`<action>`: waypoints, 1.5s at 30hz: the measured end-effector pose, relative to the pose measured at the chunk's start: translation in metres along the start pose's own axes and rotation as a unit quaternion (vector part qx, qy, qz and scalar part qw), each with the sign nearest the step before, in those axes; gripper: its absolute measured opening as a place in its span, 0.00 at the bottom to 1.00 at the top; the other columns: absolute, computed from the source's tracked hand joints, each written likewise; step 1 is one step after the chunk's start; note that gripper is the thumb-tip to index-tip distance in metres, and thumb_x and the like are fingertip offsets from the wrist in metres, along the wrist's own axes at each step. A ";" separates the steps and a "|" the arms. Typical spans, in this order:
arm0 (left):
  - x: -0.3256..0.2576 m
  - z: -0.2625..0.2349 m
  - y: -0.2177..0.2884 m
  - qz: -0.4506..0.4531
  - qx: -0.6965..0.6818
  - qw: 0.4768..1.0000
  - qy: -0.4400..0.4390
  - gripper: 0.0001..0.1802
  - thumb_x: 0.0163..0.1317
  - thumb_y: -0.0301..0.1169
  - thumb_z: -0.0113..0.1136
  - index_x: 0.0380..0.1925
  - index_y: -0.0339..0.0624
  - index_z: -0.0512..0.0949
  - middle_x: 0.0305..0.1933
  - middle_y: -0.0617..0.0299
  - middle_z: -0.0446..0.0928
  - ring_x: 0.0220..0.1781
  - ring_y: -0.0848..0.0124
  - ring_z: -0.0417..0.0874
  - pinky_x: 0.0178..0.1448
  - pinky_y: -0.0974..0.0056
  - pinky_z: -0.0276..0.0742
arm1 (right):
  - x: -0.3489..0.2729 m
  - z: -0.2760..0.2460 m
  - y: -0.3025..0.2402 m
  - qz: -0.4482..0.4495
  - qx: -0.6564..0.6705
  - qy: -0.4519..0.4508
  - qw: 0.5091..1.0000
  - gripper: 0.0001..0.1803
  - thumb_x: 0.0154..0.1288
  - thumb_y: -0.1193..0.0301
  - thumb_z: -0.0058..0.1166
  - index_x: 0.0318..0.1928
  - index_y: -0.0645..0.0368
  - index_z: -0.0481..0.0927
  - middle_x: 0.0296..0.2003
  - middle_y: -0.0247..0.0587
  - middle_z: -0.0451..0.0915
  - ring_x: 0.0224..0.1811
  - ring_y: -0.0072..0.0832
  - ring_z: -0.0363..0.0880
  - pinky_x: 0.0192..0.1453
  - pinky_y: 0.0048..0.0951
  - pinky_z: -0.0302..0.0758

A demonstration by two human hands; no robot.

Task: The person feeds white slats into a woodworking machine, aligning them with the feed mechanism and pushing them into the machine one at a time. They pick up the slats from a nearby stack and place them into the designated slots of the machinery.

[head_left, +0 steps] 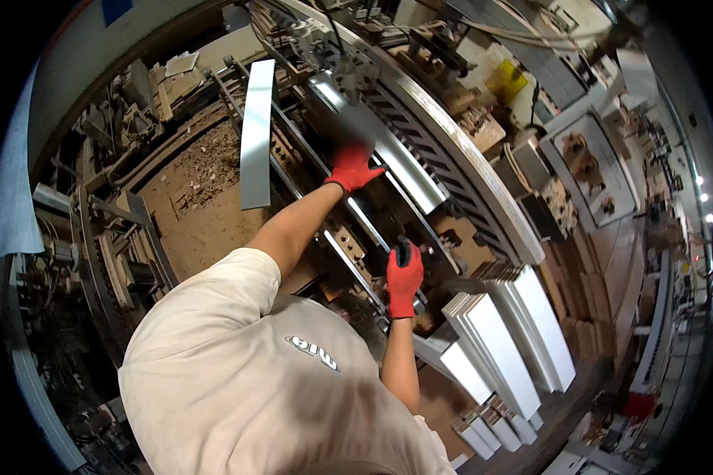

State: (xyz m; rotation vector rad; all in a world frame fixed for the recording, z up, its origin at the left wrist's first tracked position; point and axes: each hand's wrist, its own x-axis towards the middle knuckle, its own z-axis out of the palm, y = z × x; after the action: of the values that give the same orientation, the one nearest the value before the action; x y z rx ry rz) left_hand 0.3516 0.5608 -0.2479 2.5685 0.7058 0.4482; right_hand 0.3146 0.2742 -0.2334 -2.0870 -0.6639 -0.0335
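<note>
Through the head view I see the left red-gloved hand, partly blurred, beside a long, silvery-white panel. I have the right red-and-black-gloved hand lower, near stacked white boards.

A moderately lit middle is ringed by dimmer surroundings, with small lamps burned out to white points near the right rim and a bright sheen thrown back by the pale board. Soft shadow is cast across the lower shirt. Straight edges are bowed by the fisheye lens, corners are lost to black, and the area just beyond the left hand is smeared by dark blur.
</note>
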 end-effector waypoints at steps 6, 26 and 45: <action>0.005 0.005 -0.003 -0.019 0.018 0.999 -0.019 0.59 0.53 0.66 0.61 0.71 0.32 0.53 0.69 0.34 0.60 0.67 0.42 0.67 0.68 0.49 0.68 | -0.015 -0.006 0.014 -0.102 -0.201 -0.097 0.969 0.27 0.57 0.61 0.62 0.56 0.56 0.77 0.46 0.42 0.79 0.50 0.41 0.77 0.55 0.40 0.74; 0.011 0.020 -0.004 -0.053 0.055 0.997 0.008 0.57 0.51 0.63 0.63 0.70 0.34 0.54 0.64 0.39 0.65 0.64 0.45 0.69 0.64 0.46 0.70 | -0.014 -0.010 0.016 -0.111 -0.196 -0.106 0.969 0.28 0.55 0.60 0.63 0.57 0.55 0.76 0.46 0.42 0.78 0.50 0.41 0.76 0.52 0.40 0.75; 0.008 0.018 -0.007 -0.072 0.027 0.997 -0.014 0.62 0.53 0.67 0.60 0.73 0.32 0.48 0.71 0.32 0.57 0.70 0.42 0.64 0.68 0.47 0.66 | -0.001 -0.024 0.045 0.082 -0.204 -0.231 0.948 0.24 0.54 0.52 0.63 0.48 0.52 0.84 0.43 0.47 0.84 0.50 0.44 0.81 0.53 0.42 0.76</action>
State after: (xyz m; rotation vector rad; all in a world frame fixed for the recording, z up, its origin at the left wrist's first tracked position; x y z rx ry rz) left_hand 0.3627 0.5646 -0.2648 2.5473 0.8971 0.3490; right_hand 0.3399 0.2353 -0.2539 -2.5756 -0.8070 0.4615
